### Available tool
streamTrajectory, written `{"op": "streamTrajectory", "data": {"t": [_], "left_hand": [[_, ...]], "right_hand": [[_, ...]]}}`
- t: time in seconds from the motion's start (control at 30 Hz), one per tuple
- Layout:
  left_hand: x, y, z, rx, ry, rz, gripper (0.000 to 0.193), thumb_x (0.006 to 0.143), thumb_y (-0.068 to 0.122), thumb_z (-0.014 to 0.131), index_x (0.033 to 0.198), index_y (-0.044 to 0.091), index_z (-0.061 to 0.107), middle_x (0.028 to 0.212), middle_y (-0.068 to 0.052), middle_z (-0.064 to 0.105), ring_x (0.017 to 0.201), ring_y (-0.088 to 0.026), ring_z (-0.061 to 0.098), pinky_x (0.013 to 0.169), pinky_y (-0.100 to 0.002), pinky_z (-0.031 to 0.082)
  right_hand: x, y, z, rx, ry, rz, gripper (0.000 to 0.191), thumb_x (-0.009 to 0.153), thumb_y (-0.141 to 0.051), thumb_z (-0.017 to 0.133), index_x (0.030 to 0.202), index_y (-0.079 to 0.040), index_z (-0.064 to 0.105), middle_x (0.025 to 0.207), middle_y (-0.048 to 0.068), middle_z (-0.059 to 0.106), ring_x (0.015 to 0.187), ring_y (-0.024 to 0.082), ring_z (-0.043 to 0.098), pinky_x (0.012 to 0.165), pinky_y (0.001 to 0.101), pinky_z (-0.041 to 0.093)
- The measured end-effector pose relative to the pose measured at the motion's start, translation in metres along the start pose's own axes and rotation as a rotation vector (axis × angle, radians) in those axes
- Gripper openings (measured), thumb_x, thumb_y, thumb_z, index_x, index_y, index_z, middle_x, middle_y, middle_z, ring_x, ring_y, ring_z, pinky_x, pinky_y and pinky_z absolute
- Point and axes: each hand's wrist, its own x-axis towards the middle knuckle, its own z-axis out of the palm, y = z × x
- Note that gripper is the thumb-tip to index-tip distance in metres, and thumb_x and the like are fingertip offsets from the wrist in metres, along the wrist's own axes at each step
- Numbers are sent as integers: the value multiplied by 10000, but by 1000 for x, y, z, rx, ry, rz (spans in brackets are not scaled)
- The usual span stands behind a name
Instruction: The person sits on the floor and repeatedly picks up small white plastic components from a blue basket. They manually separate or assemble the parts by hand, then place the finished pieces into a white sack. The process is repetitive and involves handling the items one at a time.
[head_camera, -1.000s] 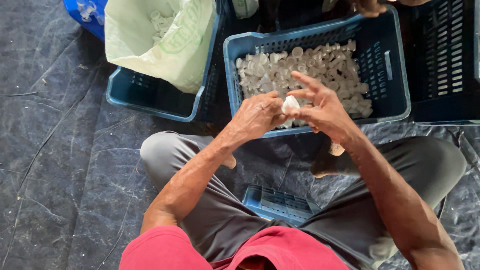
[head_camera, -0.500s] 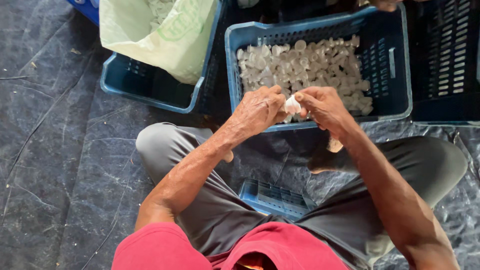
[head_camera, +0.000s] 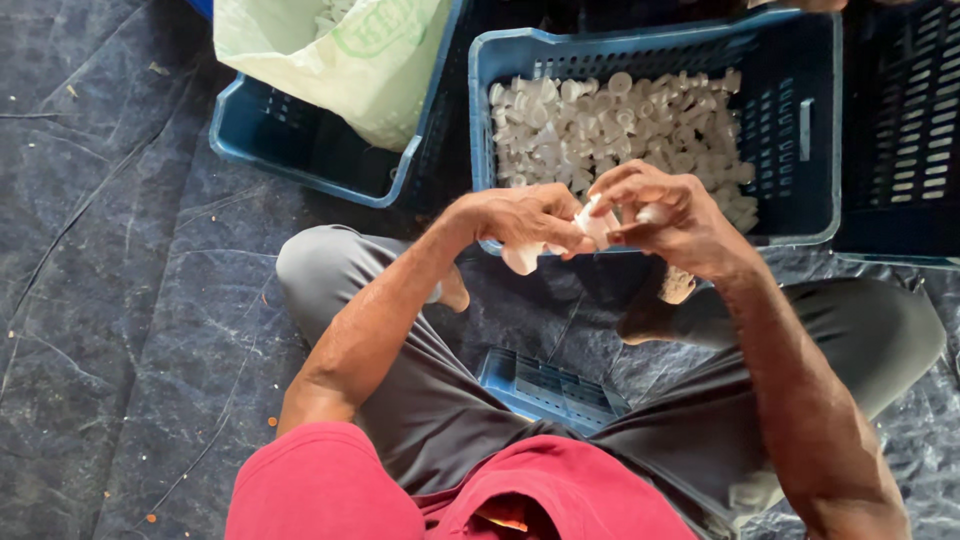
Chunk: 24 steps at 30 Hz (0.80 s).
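The person sat cross-legged on a dark plastic ground sheet (head_camera: 110, 300), and both hands met just in front of the blue slotted plastic crate (head_camera: 800, 120), which was full of small whitish plastic caps (head_camera: 620, 125), so that the supply lay within easy reach. The left hand (head_camera: 520, 222) had its fingers curled closed around one small white plastic piece (head_camera: 597, 222) and seemed to keep another one under the palm, while the right hand (head_camera: 670, 215) pinched the same piece from the other side with bent fingertips, probably to work it between both hands. A second blue crate lined with a pale green plastic bag (head_camera: 340, 60) stood to the left, near the first crate.
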Motion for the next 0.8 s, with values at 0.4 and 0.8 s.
{"op": "streamTrajectory", "data": {"t": [0.4,0.8], "left_hand": [[-2,3,18,503,339,33,416,847,441,676,863,26,703,816,-228,695,792,-405,674,692,-490,488],[2,-11,3,-248,-88,99,339,883,404,703,781,81,700,724,45,629,655,-55,588,582,-252,474]], "right_hand": [[10,26,13,-72,182,673,354,977,-291,704,1084,36,792,838,120,677,546,86,462,448,262,324],[2,-10,1,-165,38,124,346,771,-19,813,1097,-114,749,1192,-14,703,942,77,635,749,253,530]]}}
